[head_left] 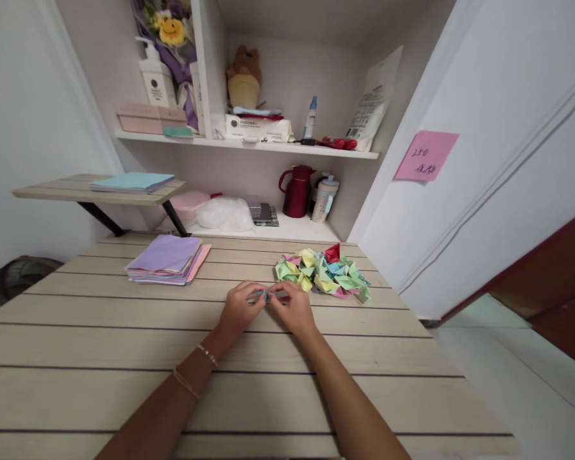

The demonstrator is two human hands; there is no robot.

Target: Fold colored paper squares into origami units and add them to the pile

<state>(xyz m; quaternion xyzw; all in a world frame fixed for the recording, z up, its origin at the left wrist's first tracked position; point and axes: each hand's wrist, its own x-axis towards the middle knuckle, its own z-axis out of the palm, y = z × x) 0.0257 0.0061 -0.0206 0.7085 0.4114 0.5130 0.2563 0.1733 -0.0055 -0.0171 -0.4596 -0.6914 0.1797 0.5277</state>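
Between my fingertips is a small piece of folded blue paper (267, 296), mostly hidden by the fingers. My left hand (242, 306) pinches it from the left, and my right hand (293, 308) pinches it from the right. Both hands are low over the middle of the slatted tabletop (249, 396). Just beyond my right hand lies a heap of folded paper pieces (323, 271) in green, yellow, blue, pink and red. To the left of my hands rests a stack of coloured paper sheets (165, 257), purple on top.
A raised wooden shelf (62, 185) at the left carries light-blue paper (133, 181). Behind the table, a white cabinet holds a dark red jug (297, 191), a pale tumbler (324, 199) and a plastic bag (224, 214). A pink note (426, 155) sticks to the right wall.
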